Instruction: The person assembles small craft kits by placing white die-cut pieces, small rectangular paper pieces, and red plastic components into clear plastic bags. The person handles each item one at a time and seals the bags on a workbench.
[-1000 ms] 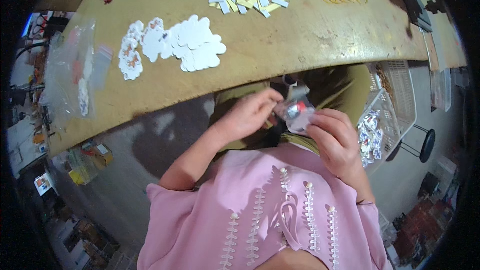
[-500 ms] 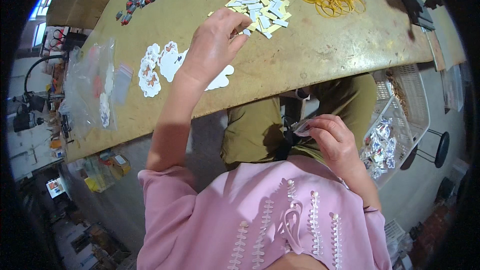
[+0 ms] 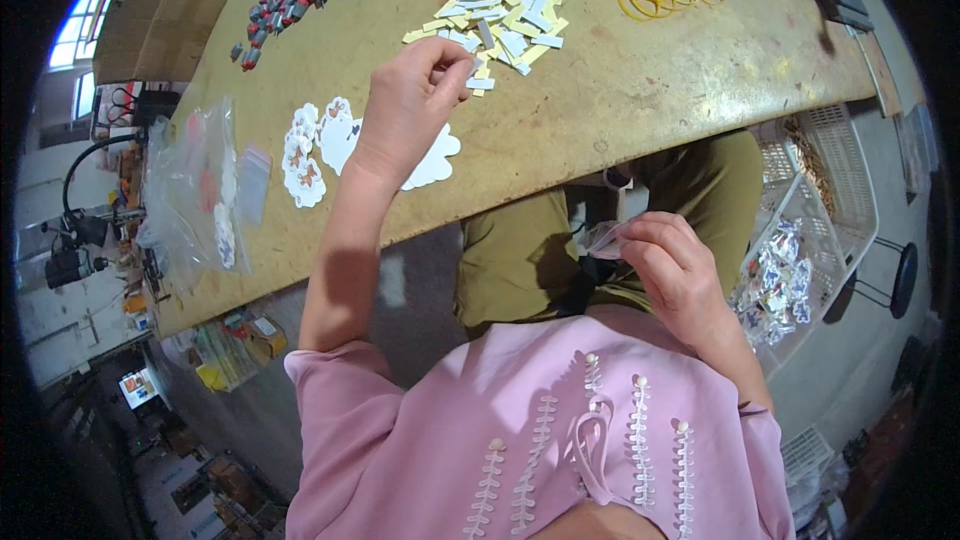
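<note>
left hand (image 3: 408,105) pinches at the slips (image 3: 505,25) on the table (image 3: 650,80); whether it has one, i can't tell. right hand (image 3: 680,275) pinches a clear bag (image 3: 606,238) over the lap. probably light, limp, slippery; best held at its mouth edge.

a second ago both hands are together low over the lap, working one small clear packet between them. now the left hand (image 3: 415,105) is away from there, stretched out over the bench (image 3: 640,90), fingers pinched together at the near edge of the heap of small yellow and white paper slips (image 3: 500,25), just above the white scalloped cards (image 3: 345,145). half a second ago it is already out over those cards; since then its fingertips have closed in on the slips. the right hand (image 3: 675,265) alone now keeps the small clear packet (image 3: 607,238) in its grip over the lap. the view has also tipped forward, showing more of the bench's far side.
</note>
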Demonstrator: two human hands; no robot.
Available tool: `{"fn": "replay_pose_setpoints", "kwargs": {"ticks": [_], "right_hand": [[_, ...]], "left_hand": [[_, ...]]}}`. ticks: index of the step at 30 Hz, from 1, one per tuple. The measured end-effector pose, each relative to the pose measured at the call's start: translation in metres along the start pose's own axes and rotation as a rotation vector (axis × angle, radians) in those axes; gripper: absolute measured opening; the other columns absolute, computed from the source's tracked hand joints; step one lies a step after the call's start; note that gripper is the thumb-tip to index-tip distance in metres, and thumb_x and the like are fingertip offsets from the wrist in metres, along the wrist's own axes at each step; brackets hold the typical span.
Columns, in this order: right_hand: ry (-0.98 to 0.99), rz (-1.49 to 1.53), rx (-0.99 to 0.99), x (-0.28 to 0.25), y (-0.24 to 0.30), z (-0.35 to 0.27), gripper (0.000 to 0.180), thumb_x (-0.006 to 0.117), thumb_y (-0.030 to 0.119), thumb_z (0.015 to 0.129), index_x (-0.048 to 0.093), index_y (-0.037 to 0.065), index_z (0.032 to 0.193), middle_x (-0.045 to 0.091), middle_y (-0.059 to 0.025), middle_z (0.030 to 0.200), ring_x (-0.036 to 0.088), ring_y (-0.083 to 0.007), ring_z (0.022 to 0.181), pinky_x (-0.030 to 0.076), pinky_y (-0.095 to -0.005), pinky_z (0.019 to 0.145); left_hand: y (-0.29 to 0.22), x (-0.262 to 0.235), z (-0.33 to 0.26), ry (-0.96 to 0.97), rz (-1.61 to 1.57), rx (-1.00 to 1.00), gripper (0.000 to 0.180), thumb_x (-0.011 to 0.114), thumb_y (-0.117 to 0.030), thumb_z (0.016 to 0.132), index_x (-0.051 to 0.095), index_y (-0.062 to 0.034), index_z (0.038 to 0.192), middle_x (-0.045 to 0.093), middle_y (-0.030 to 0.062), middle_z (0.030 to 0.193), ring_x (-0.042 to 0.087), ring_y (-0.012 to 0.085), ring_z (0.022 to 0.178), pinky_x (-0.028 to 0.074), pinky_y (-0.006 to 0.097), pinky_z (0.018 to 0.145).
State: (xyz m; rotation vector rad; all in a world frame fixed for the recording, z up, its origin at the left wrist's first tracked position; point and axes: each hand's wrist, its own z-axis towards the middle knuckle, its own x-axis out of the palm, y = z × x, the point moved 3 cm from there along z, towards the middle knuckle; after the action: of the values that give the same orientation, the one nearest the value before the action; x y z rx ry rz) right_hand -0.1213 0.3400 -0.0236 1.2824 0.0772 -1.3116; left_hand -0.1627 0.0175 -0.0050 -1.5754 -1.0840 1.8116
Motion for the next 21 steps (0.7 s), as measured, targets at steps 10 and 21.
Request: {"fn": "replay_pose_setpoints", "kwargs": {"ticks": [10, 21], "right_hand": [[0.012, 0.009, 0.009, 0.006, 0.000, 0.004, 0.025, 0.074, -0.004, 0.076, 0.068, -0.002, 0.101, 0.070, -0.0160, 0.112, 0.070, -0.0364, 0.107, 0.061, -0.0437, 0.088], [0.001, 0.019, 0.007, 0.008, 0.003, 0.009, 0.023, 0.073, -0.005, 0.077, 0.068, -0.003, 0.099, 0.070, -0.0162, 0.112, 0.070, -0.0357, 0.105, 0.061, -0.0426, 0.087]], "left_hand": [[0.006, -0.011, 0.000, -0.003, -0.159, -0.035, 0.009, 0.073, -0.007, 0.098, 0.075, 0.0012, 0.102, 0.073, 0.0014, 0.085, 0.064, 0.0052, 0.077, 0.053, 0.024, 0.069], [0.004, 0.003, 0.017, 0.080, 0.082, 0.029, 0.018, 0.077, -0.009, 0.090, 0.071, 0.0050, 0.100, 0.072, 0.0086, 0.080, 0.067, 0.0146, 0.073, 0.056, 0.031, 0.072]]}}
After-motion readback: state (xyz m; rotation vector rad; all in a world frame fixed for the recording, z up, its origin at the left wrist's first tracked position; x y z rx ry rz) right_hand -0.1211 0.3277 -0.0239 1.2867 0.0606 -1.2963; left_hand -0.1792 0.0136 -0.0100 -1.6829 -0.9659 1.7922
